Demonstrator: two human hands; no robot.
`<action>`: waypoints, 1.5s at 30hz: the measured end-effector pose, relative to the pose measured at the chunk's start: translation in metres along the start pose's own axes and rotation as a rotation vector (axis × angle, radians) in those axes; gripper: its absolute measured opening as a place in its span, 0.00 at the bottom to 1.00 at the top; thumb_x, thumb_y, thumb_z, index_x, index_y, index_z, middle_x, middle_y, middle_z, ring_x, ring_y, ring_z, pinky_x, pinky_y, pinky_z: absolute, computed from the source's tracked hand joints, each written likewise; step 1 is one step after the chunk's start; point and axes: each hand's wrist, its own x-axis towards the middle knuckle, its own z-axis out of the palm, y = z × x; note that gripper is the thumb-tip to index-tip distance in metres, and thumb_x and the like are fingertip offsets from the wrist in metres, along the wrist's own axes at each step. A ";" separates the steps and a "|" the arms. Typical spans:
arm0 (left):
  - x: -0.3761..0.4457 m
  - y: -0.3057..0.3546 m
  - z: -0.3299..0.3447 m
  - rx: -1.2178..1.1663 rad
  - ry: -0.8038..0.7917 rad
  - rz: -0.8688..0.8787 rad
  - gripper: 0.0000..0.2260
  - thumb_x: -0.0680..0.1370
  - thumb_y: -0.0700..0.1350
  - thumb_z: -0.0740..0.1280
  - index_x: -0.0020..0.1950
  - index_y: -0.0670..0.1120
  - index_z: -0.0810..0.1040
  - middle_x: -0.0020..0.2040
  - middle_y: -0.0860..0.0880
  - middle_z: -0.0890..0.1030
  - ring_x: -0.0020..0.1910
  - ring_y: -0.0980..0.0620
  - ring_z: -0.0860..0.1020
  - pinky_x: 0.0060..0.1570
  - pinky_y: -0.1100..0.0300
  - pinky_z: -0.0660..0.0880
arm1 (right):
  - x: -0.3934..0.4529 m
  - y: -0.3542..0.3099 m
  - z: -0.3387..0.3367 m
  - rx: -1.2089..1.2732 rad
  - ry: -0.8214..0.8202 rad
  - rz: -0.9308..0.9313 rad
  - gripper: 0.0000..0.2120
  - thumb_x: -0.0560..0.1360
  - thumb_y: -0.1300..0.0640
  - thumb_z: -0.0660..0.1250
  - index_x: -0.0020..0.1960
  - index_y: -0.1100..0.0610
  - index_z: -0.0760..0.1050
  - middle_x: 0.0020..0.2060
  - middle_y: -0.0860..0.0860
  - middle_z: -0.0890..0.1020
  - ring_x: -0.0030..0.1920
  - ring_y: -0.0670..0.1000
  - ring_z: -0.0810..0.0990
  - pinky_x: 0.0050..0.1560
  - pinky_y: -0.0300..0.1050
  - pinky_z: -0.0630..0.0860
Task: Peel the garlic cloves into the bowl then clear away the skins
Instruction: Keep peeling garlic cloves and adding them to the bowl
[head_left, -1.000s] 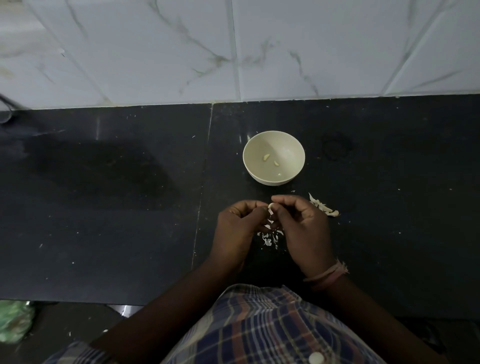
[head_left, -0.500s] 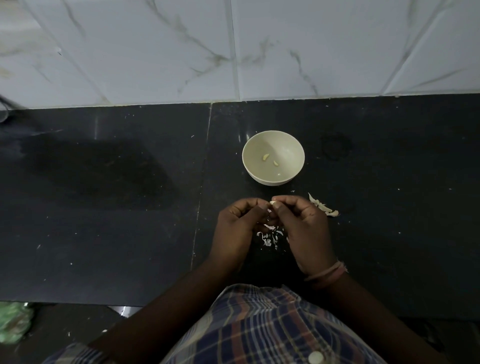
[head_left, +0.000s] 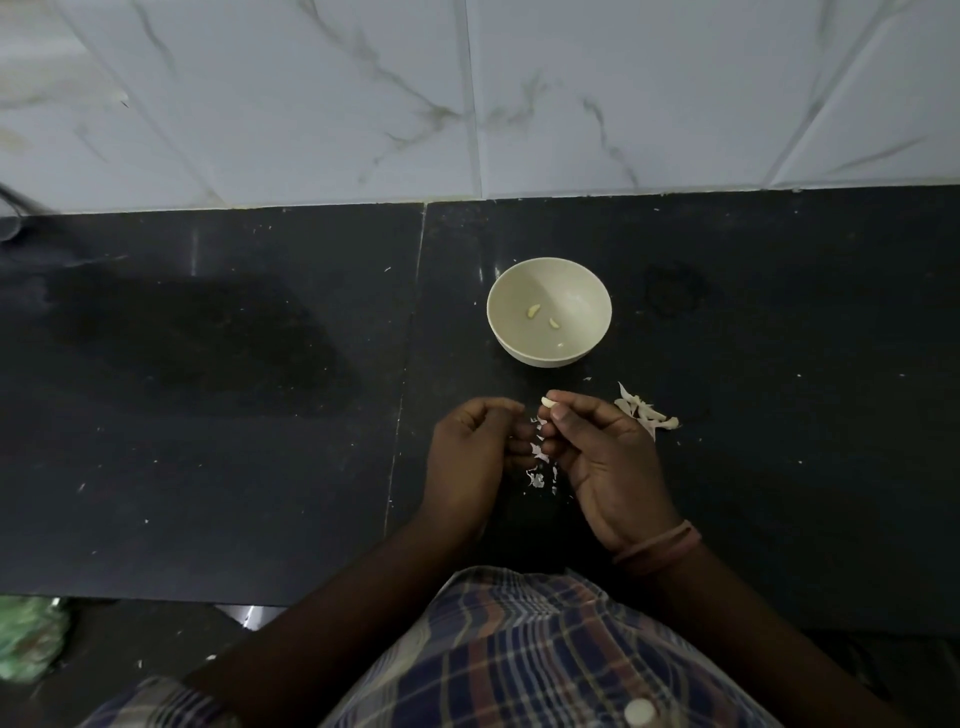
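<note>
Dark counter (head_left: 208, 467) is carrying my cream bowl (head_left: 592, 291), three peeled cloves (head_left: 533, 310) lying inside, while my right hand (head_left: 608, 457) is pinching one clove (head_left: 548, 401) at its fingertips, my left hand (head_left: 467, 457) is curling empty beside it, skins (head_left: 537, 478) scattering beneath.

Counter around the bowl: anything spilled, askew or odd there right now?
Only garlic skins lie loose: a pile right of the right hand, and flakes on the black counter between the hands. The bowl stands upright holding peeled cloves. Expected peeling mess, nothing odd.
</note>
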 end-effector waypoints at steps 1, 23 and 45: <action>0.000 0.000 0.000 0.008 0.011 0.007 0.09 0.83 0.41 0.65 0.50 0.38 0.83 0.40 0.40 0.84 0.37 0.48 0.82 0.34 0.60 0.79 | -0.001 0.000 0.000 -0.007 0.003 -0.002 0.08 0.78 0.70 0.65 0.52 0.63 0.81 0.40 0.56 0.85 0.39 0.49 0.81 0.40 0.39 0.79; -0.007 -0.004 0.002 -0.215 -0.100 -0.086 0.06 0.81 0.38 0.68 0.54 0.38 0.83 0.52 0.32 0.84 0.48 0.38 0.84 0.53 0.43 0.81 | -0.010 -0.001 0.001 -0.499 0.092 -0.165 0.05 0.75 0.66 0.72 0.50 0.61 0.82 0.41 0.56 0.87 0.38 0.53 0.85 0.41 0.44 0.82; -0.009 -0.002 0.002 -0.014 -0.075 0.172 0.05 0.81 0.39 0.69 0.54 0.42 0.84 0.42 0.44 0.87 0.41 0.50 0.86 0.40 0.61 0.80 | -0.009 -0.004 0.005 -0.411 0.086 -0.191 0.06 0.76 0.68 0.71 0.52 0.63 0.82 0.41 0.57 0.87 0.41 0.52 0.87 0.41 0.39 0.81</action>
